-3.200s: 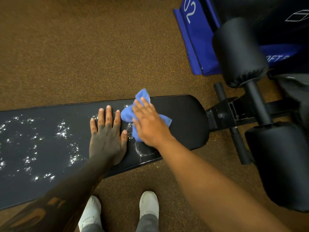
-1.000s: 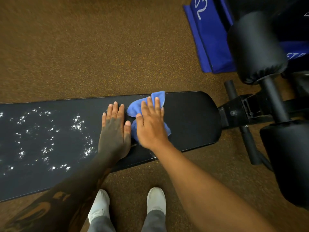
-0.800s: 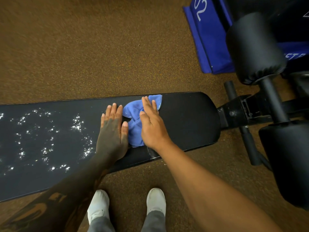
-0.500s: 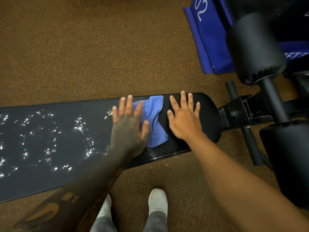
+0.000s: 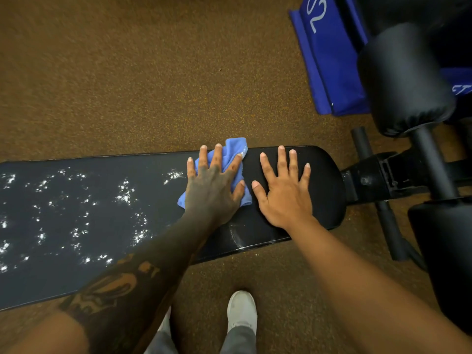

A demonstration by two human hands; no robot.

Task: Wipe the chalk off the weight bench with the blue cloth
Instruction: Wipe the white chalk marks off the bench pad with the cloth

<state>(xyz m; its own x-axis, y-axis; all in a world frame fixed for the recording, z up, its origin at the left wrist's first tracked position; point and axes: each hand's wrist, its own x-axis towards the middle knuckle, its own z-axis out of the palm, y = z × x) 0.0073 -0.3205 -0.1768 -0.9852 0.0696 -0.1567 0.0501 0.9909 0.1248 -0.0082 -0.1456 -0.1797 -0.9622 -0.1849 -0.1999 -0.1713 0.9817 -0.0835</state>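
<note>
The black weight bench runs left to right across the view. White chalk specks cover its left half, and a faint smear marks the near edge. The blue cloth lies bunched on the pad near the far edge. My left hand presses flat on top of the cloth, fingers spread, hiding most of it. My right hand rests flat on the bare pad just right of the cloth, fingers apart, holding nothing.
At the right end the black metal bench frame carries two black roller pads. A blue mat lies on the brown speckled floor beyond. My white shoes stand close to the bench's near edge.
The cloth passed from my right hand to my left. My right hand let go and moved right onto the bare pad; my left hand slid onto the cloth and pushed it toward the far edge.
</note>
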